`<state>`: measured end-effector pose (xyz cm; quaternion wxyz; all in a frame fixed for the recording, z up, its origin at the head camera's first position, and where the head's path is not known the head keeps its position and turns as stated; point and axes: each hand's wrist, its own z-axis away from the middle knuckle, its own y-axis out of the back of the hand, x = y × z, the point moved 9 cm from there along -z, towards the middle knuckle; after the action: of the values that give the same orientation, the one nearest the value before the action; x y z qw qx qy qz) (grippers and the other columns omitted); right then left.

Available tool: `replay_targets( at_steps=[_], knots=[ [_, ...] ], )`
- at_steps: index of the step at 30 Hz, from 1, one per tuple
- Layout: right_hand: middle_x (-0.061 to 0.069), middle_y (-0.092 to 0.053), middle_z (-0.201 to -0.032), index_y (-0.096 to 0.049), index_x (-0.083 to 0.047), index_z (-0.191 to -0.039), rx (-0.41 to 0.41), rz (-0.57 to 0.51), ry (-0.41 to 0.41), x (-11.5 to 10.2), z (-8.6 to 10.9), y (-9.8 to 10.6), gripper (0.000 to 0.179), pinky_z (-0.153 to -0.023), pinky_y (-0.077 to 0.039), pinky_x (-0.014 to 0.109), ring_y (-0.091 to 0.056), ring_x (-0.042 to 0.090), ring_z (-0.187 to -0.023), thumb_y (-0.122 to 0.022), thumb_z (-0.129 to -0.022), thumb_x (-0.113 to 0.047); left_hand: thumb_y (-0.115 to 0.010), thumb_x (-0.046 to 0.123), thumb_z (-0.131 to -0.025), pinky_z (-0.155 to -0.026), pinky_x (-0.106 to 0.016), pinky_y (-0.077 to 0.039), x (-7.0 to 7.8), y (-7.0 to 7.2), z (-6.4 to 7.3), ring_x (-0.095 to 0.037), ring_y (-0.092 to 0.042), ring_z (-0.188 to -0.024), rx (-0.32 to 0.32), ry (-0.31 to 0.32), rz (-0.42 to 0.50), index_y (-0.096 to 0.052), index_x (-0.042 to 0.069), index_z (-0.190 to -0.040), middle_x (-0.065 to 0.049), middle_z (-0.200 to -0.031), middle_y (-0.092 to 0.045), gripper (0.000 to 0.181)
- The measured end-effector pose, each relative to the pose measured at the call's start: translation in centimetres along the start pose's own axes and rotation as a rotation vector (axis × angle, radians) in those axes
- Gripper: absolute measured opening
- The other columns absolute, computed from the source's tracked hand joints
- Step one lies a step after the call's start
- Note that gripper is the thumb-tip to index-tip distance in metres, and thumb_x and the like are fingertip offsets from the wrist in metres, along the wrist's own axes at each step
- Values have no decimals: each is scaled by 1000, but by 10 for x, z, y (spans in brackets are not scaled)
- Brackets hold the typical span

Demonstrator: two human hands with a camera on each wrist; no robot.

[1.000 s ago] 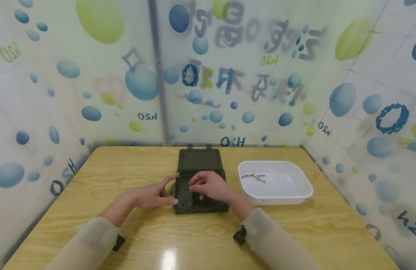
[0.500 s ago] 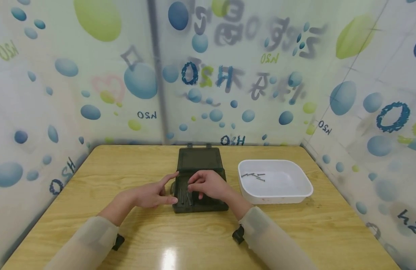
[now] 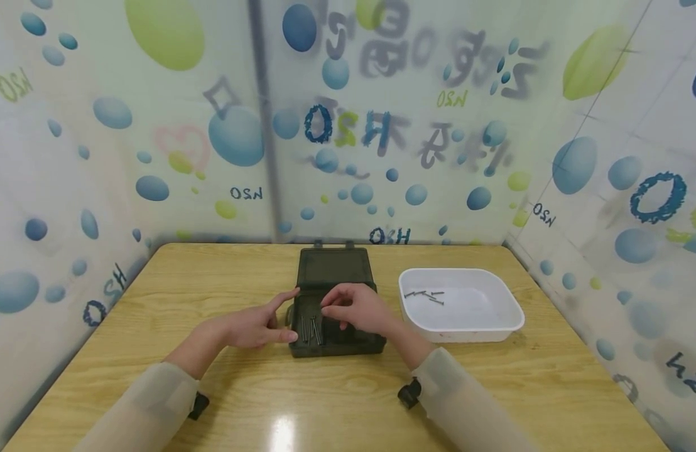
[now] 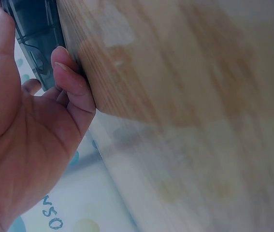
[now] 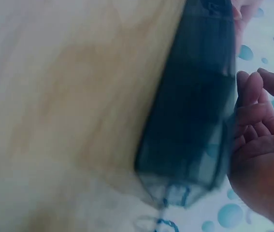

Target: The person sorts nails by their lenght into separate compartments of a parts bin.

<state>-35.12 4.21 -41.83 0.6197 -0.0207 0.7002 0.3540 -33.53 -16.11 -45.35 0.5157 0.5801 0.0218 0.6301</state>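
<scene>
A dark green plastic box [image 3: 338, 353] lies on the table with its lid [image 3: 333, 267] swung back. Several thin metal screws [image 3: 311, 331] lie side by side in its left part. At the box's left side is my left hand [image 3: 249, 327], fingers spread, thumb on the near left rim and index fingertip by the hinge corner. My right hand [image 3: 360, 309] hovers over the middle of the box. Its thumb and index tips come close together, and in the right wrist view no screw shows between the bent fingers [image 5: 252, 92].
A white plastic tray [image 3: 467, 334] stands right of the box, with several screws [image 3: 429, 297] toward its left side. The wooden table [image 3: 240, 402] ends at a patterned curtain [image 3: 348, 213] at the back and sides.
My right hand, at the tops of the screws in the box before, has shifted slightly right and up, away from them. The left hand keeps its place on the box.
</scene>
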Motion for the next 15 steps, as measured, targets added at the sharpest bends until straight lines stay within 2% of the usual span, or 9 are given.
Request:
replay_targets(
  at_steps=[3, 7, 9, 11, 15],
  knots=[
    [21, -76, -110, -78, -8, -121, 19, -9, 9, -1, 8, 19, 23, -72, -61, 40, -68, 19, -71, -75, -107, -26, -71, 54, -105, -67, -35, -47, 2, 1, -1, -17, -52, -62, 2, -8, -3, 0, 27, -178, -2, -74, -57, 105],
    [26, -73, -115, -77, -8, -124, 69, 10, -21, 5, 21, 56, 26, -68, -57, 41, -71, 37, -80, -74, -108, -29, -72, 52, -106, -66, -35, -47, 4, 1, 0, -17, -50, -61, 6, -16, -8, -1, 26, -179, -2, -73, -56, 105],
    [23, -74, -112, -77, -9, -123, 112, 32, -42, 12, 29, 78, 27, -65, -54, 38, -70, 45, -85, -75, -107, -31, -72, 52, -106, -65, -34, -46, 5, 1, 0, -17, -49, -61, 9, -17, -10, -1, 26, -179, -2, -73, -55, 105],
    [19, -74, -108, -77, -10, -122, 155, 49, -61, 22, 38, 100, 27, -62, -51, 34, -69, 43, -82, -74, -108, -32, -72, 51, -106, -65, -34, -46, 5, 0, 0, -17, -49, -61, 10, -17, -10, -1, 26, -179, -2, -73, -55, 105],
    [18, -75, -114, -74, -7, -127, 216, 57, -115, 44, 57, 141, 32, -64, -53, 32, -68, 28, -81, -72, -109, -34, -72, 50, -106, -65, -34, -46, 3, -1, 0, -17, -49, -61, 11, -17, -5, -1, 27, -179, -1, -73, -55, 104]
  ],
)
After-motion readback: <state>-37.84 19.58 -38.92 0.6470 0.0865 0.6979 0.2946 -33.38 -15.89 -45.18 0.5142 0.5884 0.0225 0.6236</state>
